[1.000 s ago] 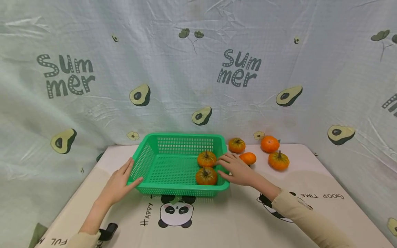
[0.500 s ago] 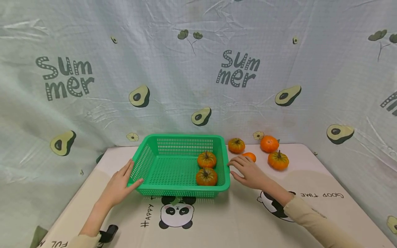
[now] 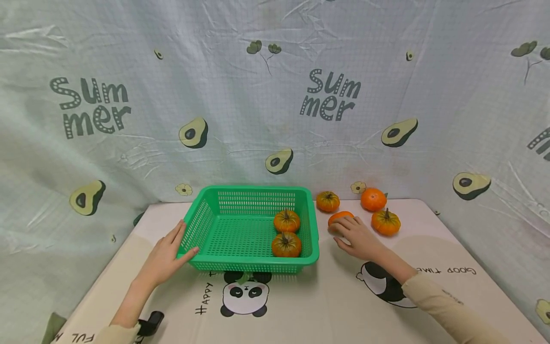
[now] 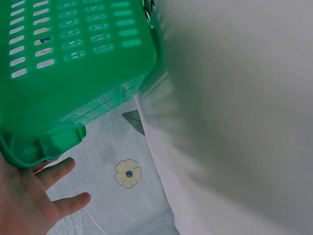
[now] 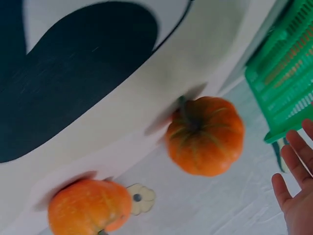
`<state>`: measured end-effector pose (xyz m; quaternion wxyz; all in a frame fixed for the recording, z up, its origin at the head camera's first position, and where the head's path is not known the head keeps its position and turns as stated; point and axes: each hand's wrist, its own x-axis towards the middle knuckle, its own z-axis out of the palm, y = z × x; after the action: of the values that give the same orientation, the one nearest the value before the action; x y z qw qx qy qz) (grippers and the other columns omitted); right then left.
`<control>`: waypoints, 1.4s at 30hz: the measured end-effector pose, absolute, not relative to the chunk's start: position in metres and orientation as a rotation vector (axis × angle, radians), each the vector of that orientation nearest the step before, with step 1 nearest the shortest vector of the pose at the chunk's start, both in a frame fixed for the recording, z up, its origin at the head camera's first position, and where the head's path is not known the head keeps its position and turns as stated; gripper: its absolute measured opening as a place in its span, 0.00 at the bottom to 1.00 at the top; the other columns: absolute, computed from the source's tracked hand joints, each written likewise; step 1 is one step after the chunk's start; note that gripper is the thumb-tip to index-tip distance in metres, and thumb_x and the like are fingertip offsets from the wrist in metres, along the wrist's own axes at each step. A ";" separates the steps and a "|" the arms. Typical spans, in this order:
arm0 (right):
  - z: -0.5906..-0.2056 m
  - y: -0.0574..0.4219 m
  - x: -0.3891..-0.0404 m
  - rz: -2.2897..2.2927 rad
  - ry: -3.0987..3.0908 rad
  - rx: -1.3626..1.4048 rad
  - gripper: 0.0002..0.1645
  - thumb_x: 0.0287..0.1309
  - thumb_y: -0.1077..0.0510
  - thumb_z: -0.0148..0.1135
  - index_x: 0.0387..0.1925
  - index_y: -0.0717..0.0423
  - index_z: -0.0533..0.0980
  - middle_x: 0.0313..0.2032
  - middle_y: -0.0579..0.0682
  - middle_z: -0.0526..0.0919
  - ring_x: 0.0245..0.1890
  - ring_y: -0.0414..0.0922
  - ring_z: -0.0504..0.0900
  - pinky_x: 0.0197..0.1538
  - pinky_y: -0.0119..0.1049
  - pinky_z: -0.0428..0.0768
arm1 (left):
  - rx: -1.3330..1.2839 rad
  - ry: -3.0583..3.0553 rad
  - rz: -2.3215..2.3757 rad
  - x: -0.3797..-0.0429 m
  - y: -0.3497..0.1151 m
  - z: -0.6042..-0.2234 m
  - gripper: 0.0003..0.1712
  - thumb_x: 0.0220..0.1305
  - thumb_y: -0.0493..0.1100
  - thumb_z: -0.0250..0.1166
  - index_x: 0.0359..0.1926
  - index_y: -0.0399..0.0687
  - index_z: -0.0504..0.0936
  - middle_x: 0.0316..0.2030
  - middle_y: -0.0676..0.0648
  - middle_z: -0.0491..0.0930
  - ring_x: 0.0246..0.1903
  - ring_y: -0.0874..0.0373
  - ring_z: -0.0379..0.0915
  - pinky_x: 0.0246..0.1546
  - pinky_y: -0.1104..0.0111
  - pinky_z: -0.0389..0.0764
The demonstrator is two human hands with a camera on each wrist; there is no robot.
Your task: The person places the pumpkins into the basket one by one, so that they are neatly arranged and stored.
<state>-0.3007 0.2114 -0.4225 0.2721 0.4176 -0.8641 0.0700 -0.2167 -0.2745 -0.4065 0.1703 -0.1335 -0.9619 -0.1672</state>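
Observation:
A green plastic basket [image 3: 247, 264] holds two striped orange-green pumpkins, one [image 3: 286, 221] behind the other [image 3: 286, 244], along its right side. My left hand [image 3: 160, 258] rests against the basket's left wall and near corner, fingers extended; the left wrist view shows the rim against this hand [image 4: 29, 200]. To the right of the basket, my right hand [image 3: 358, 236] is over the near side of a plain orange pumpkin [image 3: 339, 218], partly covering it. Its fingers are loosely bent, and I cannot tell whether they touch it. The right wrist view shows the fingers [image 5: 296, 164] spread and apart.
Beyond the right hand sit a striped pumpkin [image 3: 328, 201] by the curtain, an orange one [image 3: 374, 199] and another striped one [image 3: 386, 222]. A printed curtain [image 3: 240, 95] hangs behind the table [image 3: 309, 306]. A black object [image 3: 150, 323] is by the left wrist.
My right hand has moved from the basket's right rim rightward to the plain orange pumpkin. The left hand and basket have stayed in place.

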 end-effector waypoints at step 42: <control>-0.439 0.238 -0.348 -0.286 -2.419 1.071 0.30 0.43 0.46 0.66 0.52 0.38 0.72 0.48 0.60 0.73 0.44 0.55 0.69 0.42 0.48 0.72 | -0.382 -2.733 -0.494 -0.218 -0.275 -0.407 0.46 0.59 0.57 0.55 0.65 0.28 0.50 0.64 0.29 0.52 0.60 0.32 0.53 0.55 0.44 0.60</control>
<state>-0.3480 0.2380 -0.4387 0.2382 0.3910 -0.8829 -0.1044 -0.2179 -0.2747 -0.4072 0.1685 -0.1343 -0.9609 -0.1736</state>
